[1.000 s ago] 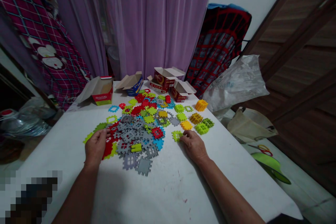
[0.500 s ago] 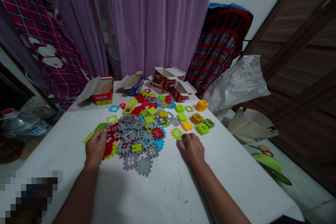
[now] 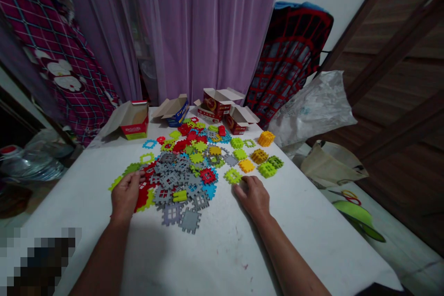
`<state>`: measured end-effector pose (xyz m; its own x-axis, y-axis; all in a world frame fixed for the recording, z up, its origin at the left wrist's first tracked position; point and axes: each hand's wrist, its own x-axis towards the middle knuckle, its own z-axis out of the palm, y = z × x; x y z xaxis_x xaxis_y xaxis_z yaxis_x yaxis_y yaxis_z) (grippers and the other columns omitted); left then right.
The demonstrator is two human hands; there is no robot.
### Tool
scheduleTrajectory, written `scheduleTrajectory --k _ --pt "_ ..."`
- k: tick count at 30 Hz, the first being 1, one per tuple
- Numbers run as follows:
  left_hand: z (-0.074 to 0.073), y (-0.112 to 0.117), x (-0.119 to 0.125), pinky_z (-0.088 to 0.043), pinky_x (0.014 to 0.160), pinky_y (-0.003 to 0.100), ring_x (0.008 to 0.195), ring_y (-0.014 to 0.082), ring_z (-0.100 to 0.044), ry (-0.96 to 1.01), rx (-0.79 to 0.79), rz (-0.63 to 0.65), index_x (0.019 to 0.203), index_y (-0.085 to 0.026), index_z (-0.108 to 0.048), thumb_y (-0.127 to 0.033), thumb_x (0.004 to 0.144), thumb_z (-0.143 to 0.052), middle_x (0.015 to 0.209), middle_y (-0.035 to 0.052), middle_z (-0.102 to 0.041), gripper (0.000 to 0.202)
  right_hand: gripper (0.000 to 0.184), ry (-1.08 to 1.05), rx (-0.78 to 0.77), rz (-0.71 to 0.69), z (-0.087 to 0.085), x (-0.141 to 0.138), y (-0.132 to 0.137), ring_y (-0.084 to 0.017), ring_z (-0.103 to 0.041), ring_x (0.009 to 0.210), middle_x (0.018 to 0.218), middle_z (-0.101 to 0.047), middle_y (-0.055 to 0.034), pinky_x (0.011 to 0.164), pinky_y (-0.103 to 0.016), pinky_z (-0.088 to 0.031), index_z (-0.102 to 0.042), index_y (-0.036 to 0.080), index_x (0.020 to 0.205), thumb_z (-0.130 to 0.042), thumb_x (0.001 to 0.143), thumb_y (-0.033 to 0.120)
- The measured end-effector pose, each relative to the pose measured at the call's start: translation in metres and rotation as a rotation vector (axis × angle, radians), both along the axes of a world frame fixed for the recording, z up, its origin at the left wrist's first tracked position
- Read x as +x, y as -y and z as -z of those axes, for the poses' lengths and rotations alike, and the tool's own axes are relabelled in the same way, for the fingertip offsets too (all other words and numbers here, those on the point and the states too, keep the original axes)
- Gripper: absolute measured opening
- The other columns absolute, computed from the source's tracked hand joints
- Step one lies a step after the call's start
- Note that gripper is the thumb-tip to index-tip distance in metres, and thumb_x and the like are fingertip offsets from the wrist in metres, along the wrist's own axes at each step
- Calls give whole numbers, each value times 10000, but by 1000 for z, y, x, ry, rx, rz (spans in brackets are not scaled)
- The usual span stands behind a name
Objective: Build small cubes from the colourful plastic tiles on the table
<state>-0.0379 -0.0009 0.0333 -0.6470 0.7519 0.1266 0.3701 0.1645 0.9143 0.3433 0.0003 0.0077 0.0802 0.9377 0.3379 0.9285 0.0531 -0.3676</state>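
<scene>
My left hand (image 3: 125, 195) rests at the left edge of a heap of plastic interlocking tiles, its loosely bent fingers touching or just over the red tiles (image 3: 141, 199). It holds nothing that I can see. Grey tiles (image 3: 190, 219), some with window cutouts, make up the near part of the heap. My right hand (image 3: 255, 196) lies on the table, thumb apart from the curled fingers, with nothing visible in it. Just beyond its fingertips is a lime-green frame tile (image 3: 232, 176). A yellow tile (image 3: 247, 165) and a green stack (image 3: 267, 169) stand farther off.
Opened cartons stand along the back: a red one (image 3: 135, 127), a blue one (image 3: 178, 113) and dark red ones (image 3: 236, 125). Yellow stacks (image 3: 266, 138) sit near the right edge of the white table (image 3: 208, 263). A plastic bag (image 3: 312, 106) hangs beyond that edge.
The view has shifted very slightly. Both hands and the tiles stay where they were.
</scene>
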Motion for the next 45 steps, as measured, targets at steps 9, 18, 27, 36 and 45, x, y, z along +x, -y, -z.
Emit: scheduleTrajectory --k 9,18,27,36,45 --pt "-5 1 1 -555 907 377 867 243 -718 6 -9 -5 846 -230 -721 -542 745 -531 794 20 -760 379 470 -244 301 253 -13 87 -15 -208 -596 753 908 -665 -85 680 -340 -465 -659 186 915 -532 797 624" --pt "-7 1 3 -504 1015 448 950 267 -701 18 -45 -30 850 -239 -711 -514 750 -529 829 28 -752 345 559 -238 225 293 -3 112 -27 -210 -604 749 900 -676 -88 677 -333 -447 -669 190 876 -475 759 701" --pt "-2 0 -2 -492 1033 445 973 269 -697 9 -46 -24 885 -236 -717 -508 763 -541 852 32 -749 346 484 -213 217 270 0 111 -28 -197 -597 753 919 -672 -80 696 -326 -446 -658 196 890 -504 770 639" --pt "2 -1 -4 -499 1025 447 970 264 -701 27 -43 -20 893 -229 -715 -523 763 -548 837 33 -747 362 523 -196 187 285 -3 109 -27 -203 -594 775 939 -671 -93 718 -338 -452 -668 186 912 -494 759 655" --pt "-3 -1 -1 -533 945 406 914 265 -711 51 -21 -3 852 -227 -716 -541 719 -545 816 36 -756 382 477 -184 302 294 -5 105 -24 -207 -600 748 929 -680 -113 666 -319 -446 -667 181 891 -445 842 600"
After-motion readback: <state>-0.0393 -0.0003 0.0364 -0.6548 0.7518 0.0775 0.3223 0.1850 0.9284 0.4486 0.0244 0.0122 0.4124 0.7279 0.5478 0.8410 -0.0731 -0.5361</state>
